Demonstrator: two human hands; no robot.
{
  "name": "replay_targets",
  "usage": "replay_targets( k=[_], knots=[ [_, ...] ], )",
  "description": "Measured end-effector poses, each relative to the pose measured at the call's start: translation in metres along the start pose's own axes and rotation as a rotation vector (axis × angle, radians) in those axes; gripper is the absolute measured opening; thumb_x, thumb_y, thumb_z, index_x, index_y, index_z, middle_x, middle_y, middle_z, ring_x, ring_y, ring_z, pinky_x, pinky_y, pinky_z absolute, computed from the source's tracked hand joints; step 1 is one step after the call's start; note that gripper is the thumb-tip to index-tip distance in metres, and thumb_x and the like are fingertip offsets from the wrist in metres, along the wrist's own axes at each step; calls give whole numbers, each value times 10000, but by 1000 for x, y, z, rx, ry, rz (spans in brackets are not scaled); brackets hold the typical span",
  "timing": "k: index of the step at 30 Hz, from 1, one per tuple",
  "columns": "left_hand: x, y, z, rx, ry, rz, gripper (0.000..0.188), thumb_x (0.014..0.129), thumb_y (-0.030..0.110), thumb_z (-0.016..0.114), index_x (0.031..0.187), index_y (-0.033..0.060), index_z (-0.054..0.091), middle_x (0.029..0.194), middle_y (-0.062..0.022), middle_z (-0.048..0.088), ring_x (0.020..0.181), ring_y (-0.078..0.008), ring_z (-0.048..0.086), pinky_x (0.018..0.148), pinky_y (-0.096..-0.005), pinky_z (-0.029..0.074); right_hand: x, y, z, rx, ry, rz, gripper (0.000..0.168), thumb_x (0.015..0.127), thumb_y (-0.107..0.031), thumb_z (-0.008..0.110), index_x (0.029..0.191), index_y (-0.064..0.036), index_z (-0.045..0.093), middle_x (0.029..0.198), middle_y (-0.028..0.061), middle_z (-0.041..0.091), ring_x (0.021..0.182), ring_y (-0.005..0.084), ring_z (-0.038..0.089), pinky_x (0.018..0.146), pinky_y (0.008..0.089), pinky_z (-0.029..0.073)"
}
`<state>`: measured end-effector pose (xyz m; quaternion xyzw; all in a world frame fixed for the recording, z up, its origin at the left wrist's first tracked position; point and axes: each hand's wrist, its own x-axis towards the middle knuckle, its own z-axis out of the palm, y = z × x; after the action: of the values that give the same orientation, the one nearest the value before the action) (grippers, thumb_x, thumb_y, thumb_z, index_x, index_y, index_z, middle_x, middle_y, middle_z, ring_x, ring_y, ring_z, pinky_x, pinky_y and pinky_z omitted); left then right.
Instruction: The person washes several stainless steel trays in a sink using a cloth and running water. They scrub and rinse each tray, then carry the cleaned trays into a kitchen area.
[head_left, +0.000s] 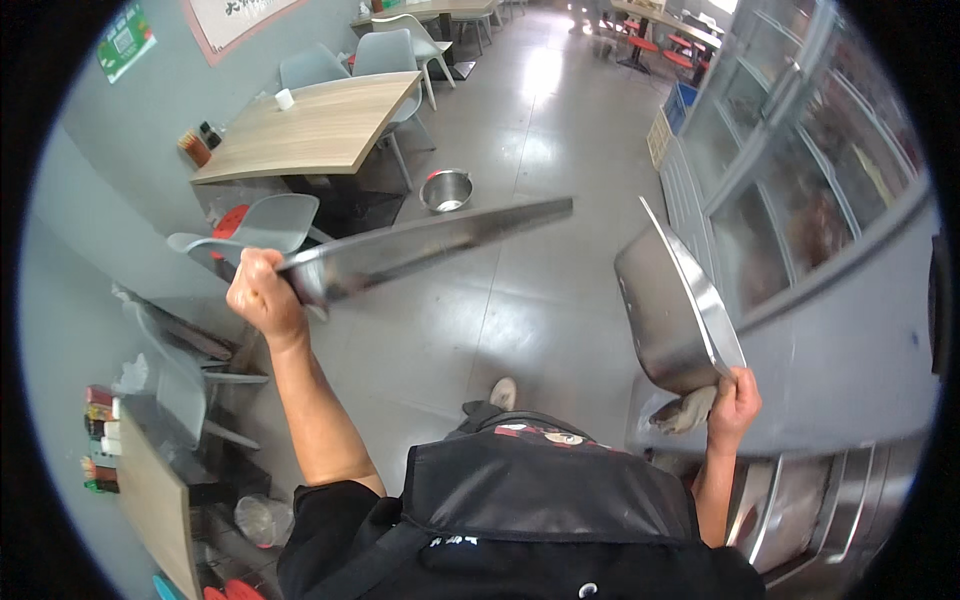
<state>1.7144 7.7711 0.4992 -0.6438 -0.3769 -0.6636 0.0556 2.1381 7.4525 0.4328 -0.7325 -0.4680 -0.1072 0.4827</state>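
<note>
My left hand is closed on the end of a long metal tray, raised at an angle across the upper middle of the view. On the right, my right hand grips the near corner of a deep stainless steel pan, tilted on its side, with a flat metal lid or second pan against its rim; which of the two cannot be told. A greyish cloth or glove shows beside that hand, below the pan. The tray and the pan are apart, with floor between them.
A steel bucket stands on the grey floor ahead, by a wooden table with chairs. Glass-door refrigerators line the right side, crates beside them. Another table stands at lower left, near a plastic-lined bin.
</note>
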Motion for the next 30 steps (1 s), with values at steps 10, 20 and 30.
replay_targets(
  k=[10,20,30],
  knots=[
    [28,-186,339,130,425,-839,616,942,444,416,663,-86,561,599,-65,505,575,-187,456,562,-355,425,244,145,124,-141,-139,82,93,834,-59,581,801,20,544,674,77,480,624,169,463,589,277,387],
    [49,-207,520,514,326,-806,655,943,488,391,621,-54,569,490,-64,491,459,-158,458,449,-335,394,495,321,285,-8,-248,129,93,856,-51,533,808,26,556,713,77,522,655,153,481,631,268,409],
    [60,-263,845,738,-360,16,453,938,264,511,578,-11,531,507,-179,491,417,-311,442,410,-415,326,719,456,475,3,-213,104,37,731,9,561,766,-1,569,679,127,533,601,262,536,555,337,427]
  ],
)
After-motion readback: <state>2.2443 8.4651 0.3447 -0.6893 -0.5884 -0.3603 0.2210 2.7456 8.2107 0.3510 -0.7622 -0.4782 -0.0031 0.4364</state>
